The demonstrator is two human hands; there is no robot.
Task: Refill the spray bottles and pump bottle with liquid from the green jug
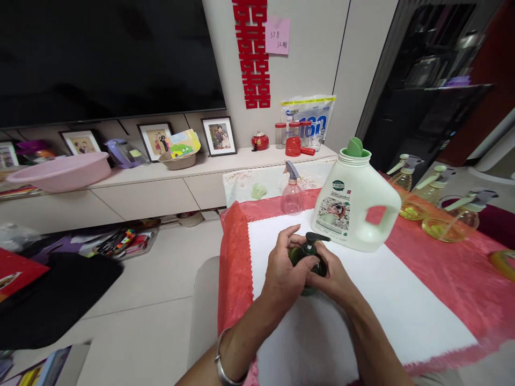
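A dark green pump bottle (309, 262) stands between my two hands over the white sheet, its black pump head (314, 238) pointing right. My left hand (285, 262) wraps its left side, thumb across the front. My right hand (332, 273) closes round the right side, its thumb near the left one. The hands cover much of the bottle's body. Just beyond is a large pale green detergent jug (354, 203) with a handle and a green cup in its mouth. A clear pinkish spray bottle (292, 195) with a grey trigger stands to its left.
Several spray bottles with yellow liquid (450, 217) stand at the right on the red plastic cover (434, 268). A roll of tape (505, 262) lies near the right edge. Behind, a low cabinet (148, 187) carries a pink basin (60, 171), framed photos and red-lidded jars (280, 136).
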